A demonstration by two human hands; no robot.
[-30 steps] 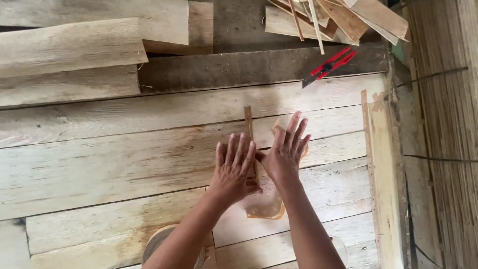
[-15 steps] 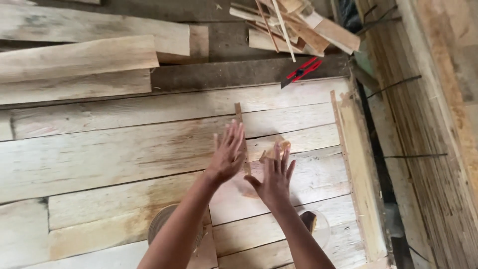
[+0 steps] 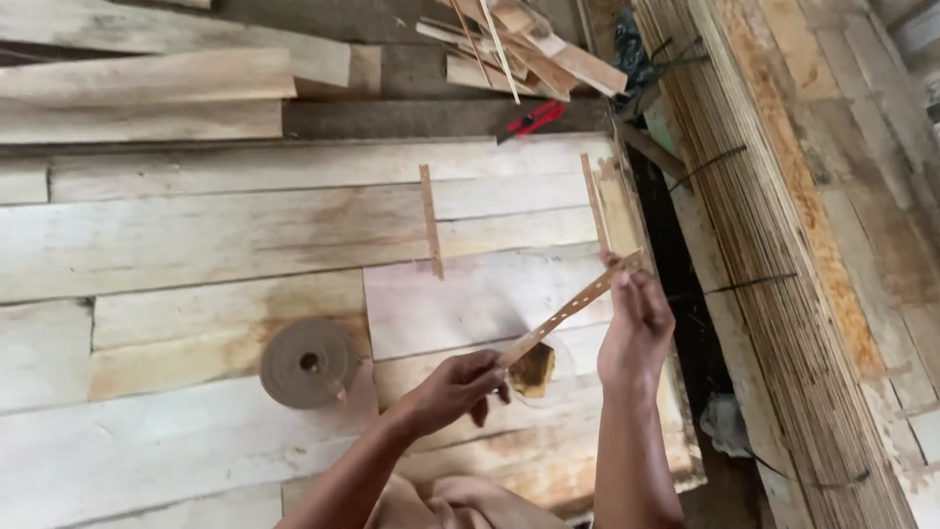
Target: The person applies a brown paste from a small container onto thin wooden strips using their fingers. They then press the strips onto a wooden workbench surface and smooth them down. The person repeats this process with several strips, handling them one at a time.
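One perforated strip point(image 3: 571, 311) is held taut above the bench point(image 3: 196, 235), near its right edge. The left hand point(image 3: 452, 390) is closed, fingers pinching the strip's lower end; the right hand point(image 3: 636, 328) pinches the upper end, fingers pressed together. Beneath the strip, one clear dish of brown glue point(image 3: 534, 370) is seen on the boards. Two more strips are laid flat: one at mid-bench point(image 3: 431, 233), one along the right edge point(image 3: 594, 201). One tape roll point(image 3: 308, 363) sits toward the near edge. One red-handled tool point(image 3: 535, 118) and a pile of offcuts point(image 3: 519, 49) are noted at the far right corner.
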